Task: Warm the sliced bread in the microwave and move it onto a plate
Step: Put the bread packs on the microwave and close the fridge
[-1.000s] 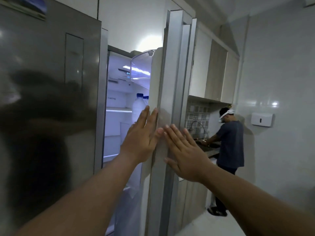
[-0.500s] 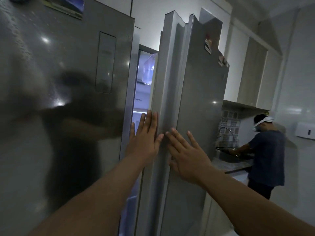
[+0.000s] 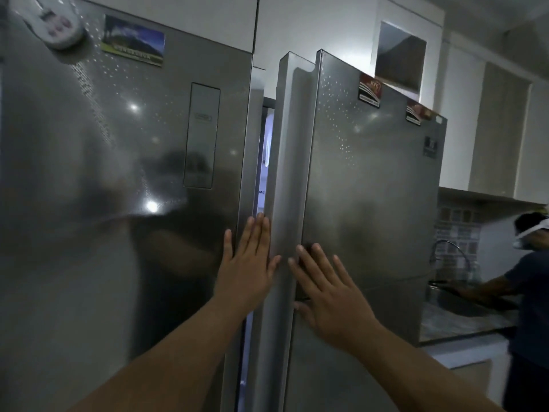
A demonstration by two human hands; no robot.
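Fridge right door (image 3: 365,209) nearly shut, a lit gap left | left hand (image 3: 248,263) and right hand (image 3: 329,295) flat, fingers straight, pressing it | bread not in view | step: closing fridge; next, likely find bread, microwave.

Fridge doors (image 3: 365,203): glossy brushed steel, smooth.

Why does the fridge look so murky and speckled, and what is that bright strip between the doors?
Head view: the dim room leaves the brushed steel left fridge door dark, showing a smeared reflection and pinpoint glints; the strip is the lit fridge interior seen through the gap beside the steel right fridge door; straight edges bow from the wide lens.
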